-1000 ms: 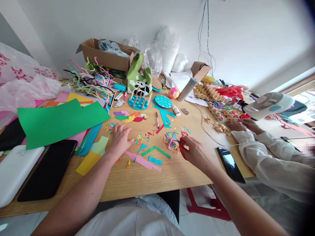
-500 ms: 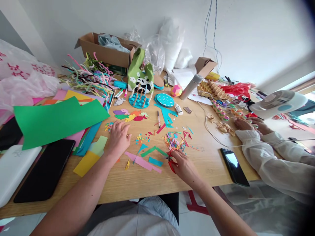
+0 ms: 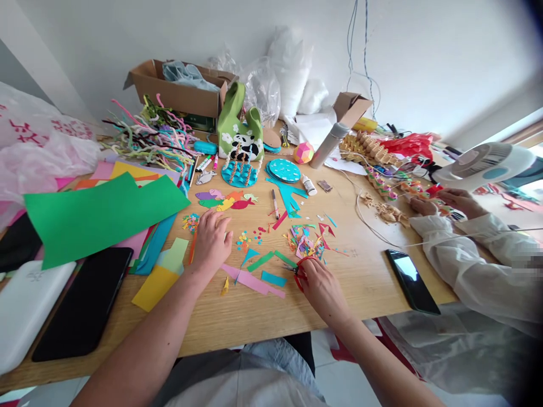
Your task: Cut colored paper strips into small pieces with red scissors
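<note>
While the red-handled metal scissors (image 3: 300, 273) are gripped in the right hand (image 3: 321, 287), blades pointed left beside the bent green paper strip (image 3: 285, 259), the left hand (image 3: 211, 242) is held unclosed, fingers loosely bent, over the light-brown wooden table (image 3: 246, 322). Multicoloured paper scraps (image 3: 306, 242) are heaped just beyond the scissors; flat multicoloured fish-shaped paper cutouts (image 3: 229, 202) are laid just beyond the left hand.

The scissors (image 3: 296, 269) have handles of smooth, red plastic and blades that look like metal. The table (image 3: 250, 316) is of wood, with visible grain and a soft shine. The green paper sheet (image 3: 102, 215) looks matt; the phone (image 3: 409, 280) has a glossy screen. The pipe cleaners (image 3: 155, 133) look fuzzy.
</note>
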Demonstrator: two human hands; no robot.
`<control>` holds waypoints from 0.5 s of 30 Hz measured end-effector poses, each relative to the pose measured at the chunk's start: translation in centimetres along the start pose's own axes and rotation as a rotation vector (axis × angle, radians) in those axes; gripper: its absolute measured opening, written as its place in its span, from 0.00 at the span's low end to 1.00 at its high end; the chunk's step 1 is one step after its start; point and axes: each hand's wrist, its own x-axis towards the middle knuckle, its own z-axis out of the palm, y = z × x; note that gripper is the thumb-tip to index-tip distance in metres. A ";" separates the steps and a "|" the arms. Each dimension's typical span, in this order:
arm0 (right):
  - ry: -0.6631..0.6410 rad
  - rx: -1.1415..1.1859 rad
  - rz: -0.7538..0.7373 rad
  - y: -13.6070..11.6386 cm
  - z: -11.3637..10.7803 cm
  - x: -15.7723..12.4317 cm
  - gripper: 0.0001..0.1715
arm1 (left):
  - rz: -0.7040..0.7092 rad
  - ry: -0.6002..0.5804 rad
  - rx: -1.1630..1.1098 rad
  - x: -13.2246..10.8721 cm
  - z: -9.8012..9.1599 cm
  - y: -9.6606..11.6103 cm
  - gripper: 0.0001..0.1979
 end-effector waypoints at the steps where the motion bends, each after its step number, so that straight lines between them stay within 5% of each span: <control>1: -0.004 0.006 0.010 0.0 0.1 0.1 0.06 | 0.007 0.007 -0.005 0.0 -0.1 0.1 0.15; 8: 0.006 0.061 0.091 0.8 1.0 0.2 0.05 | 0.068 0.027 -0.076 0.0 -0.7 0.8 0.13; 15: 0.134 0.202 0.232 1.4 1.0 -0.4 0.05 | 0.300 -0.247 -0.218 -0.6 -0.4 1.7 0.14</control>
